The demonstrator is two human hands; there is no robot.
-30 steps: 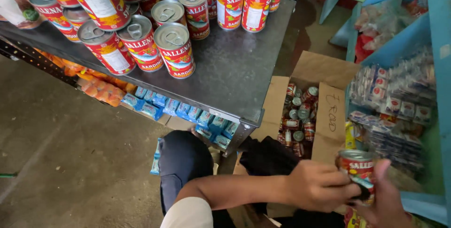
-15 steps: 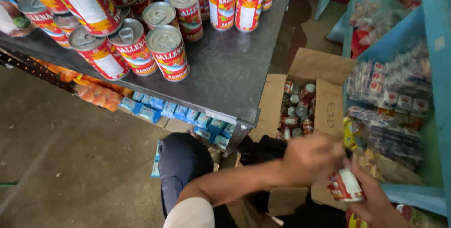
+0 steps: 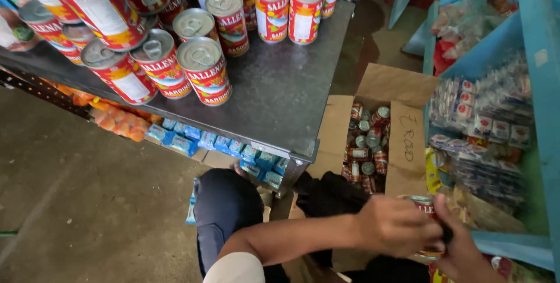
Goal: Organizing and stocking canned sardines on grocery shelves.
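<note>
Low at the right, both my hands hold one red-labelled tin can (image 3: 424, 207). My left hand (image 3: 396, 226) reaches across from the left and covers most of the can's front. My right hand (image 3: 464, 252) comes up from the bottom edge and grips the can from the right. Only the can's top and a strip of its label show between my fingers. Just above my hands stands an open cardboard box (image 3: 402, 143) with several more such cans (image 3: 366, 146) inside.
A dark grey shelf (image 3: 280, 90) at the upper left carries several upright red cans (image 3: 205, 72). Blue packets (image 3: 221, 143) and orange packets (image 3: 116, 122) lie on the tier below. A blue rack (image 3: 539, 114) with small packets (image 3: 478, 120) fills the right. My dark-trousered knee (image 3: 224, 207) is over the concrete floor (image 3: 87, 201).
The can was upright in my right hand, then tilted lower between both hands. Now my left hand is wrapped over it and hides most of the label.
</note>
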